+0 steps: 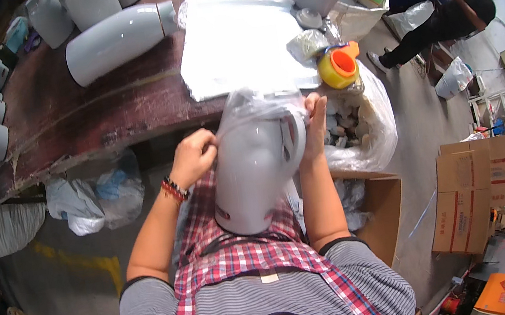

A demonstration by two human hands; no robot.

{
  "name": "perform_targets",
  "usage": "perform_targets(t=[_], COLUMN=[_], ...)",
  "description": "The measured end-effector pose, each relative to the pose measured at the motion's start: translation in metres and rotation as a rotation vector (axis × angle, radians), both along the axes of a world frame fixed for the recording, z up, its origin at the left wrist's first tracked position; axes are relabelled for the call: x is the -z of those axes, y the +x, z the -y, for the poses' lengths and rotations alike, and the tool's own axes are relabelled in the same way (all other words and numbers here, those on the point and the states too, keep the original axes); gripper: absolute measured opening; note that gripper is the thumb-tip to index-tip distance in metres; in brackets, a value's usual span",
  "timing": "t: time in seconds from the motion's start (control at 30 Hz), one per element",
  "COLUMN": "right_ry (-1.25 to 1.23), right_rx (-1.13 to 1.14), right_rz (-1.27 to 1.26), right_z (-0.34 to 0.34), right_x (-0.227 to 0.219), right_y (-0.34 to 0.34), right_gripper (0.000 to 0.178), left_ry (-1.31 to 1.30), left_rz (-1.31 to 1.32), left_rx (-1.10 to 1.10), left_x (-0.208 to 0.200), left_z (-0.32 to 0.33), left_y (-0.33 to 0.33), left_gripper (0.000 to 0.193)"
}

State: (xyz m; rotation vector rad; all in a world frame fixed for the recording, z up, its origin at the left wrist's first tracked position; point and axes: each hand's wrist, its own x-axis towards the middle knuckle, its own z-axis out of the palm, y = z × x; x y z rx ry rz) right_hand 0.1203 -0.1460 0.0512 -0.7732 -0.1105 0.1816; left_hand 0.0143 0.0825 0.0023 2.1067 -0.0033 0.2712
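Observation:
A light grey insulated jug (246, 180) leans tilted against my lap, its base toward me and its handle (296, 142) on the right. Over its far end lies a clear plastic bag (246, 108), which covers the top and part of the handle. My left hand (194, 157) pinches the bag's edge on the left side of the jug. On the other side, beside the handle, my right hand (317, 123) grips the bag; its thumb and part of the fingers are hidden. Just beyond lies a stack of flat, shiny clear bags (237, 45) on the table.
Another grey jug body (116, 43) lies on the dark wooden table (125, 107), with several more at its edges. A yellow tape roll with an orange core (339, 68) sits right of the stack. Cardboard boxes (462, 200) stand at right; a person (439, 21) is beyond.

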Motion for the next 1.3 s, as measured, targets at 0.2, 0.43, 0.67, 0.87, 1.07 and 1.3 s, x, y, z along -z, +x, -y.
perform_targets(t=[0.2, 0.43, 0.67, 0.87, 1.07, 1.3], right_ry=[-0.523, -0.765, -1.109, -1.389, -1.415, -1.496], right_rx=[0.158, 0.184, 0.134, 0.003, -0.114, 0.303], right_rz=[0.417, 0.676, 1.002, 1.178, 1.373, 1.335], right_z=[0.02, 0.022, 0.037, 0.041, 0.009, 0.025], right_x=[0.021, 0.036, 0.042, 0.043, 0.004, 0.002], right_y=[-0.036, -0.068, -0.116, -0.124, -0.149, -0.078], right_gripper=[0.023, 0.022, 0.021, 0.034, 0.022, 0.025], left_ry=[0.061, 0.059, 0.089, 0.166, 0.259, 0.102], left_rz=[0.036, -0.08, -0.224, 0.085, 0.126, -0.037], left_rx=[0.059, 0.058, 0.236, 0.076, -0.112, -0.189], left_x=[0.024, 0.014, -0.002, -0.014, -0.096, -0.057], left_z=[-0.001, -0.004, -0.013, -0.009, 0.053, 0.027], left_y=[-0.008, -0.011, -0.023, -0.03, -0.04, -0.033], left_gripper=[0.011, 0.014, 0.016, 0.016, 0.061, 0.055])
